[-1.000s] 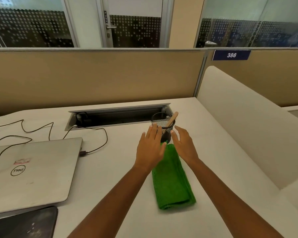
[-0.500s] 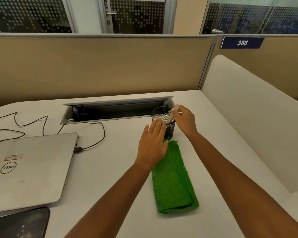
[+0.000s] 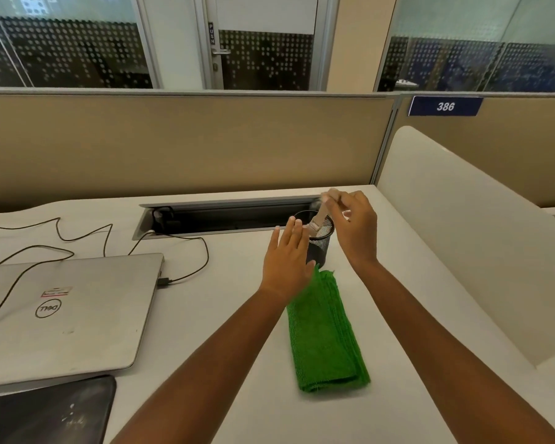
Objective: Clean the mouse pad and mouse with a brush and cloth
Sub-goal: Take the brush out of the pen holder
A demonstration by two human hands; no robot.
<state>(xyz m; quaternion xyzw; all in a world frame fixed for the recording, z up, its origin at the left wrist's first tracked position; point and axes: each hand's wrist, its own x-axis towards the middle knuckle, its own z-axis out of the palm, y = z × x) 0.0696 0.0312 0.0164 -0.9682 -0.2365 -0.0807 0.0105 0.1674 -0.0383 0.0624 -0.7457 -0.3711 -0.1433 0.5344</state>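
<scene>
My right hand point(image 3: 354, 229) pinches the wooden brush point(image 3: 322, 216), its lower end in the mesh pen cup point(image 3: 321, 243); my left hand point(image 3: 285, 264) hovers flat beside it. The folded green cloth point(image 3: 326, 331) lies untouched on the tabletop point(image 3: 231, 315). No cleaning begun; no mouse visible.

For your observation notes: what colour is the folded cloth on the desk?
The folded towelling cloth is bright green; head view.

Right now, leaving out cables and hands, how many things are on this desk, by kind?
Brush: 1
Green cloth: 1
Mesh cup: 1
Laptop: 1
Black pad: 1
Total: 5
</scene>
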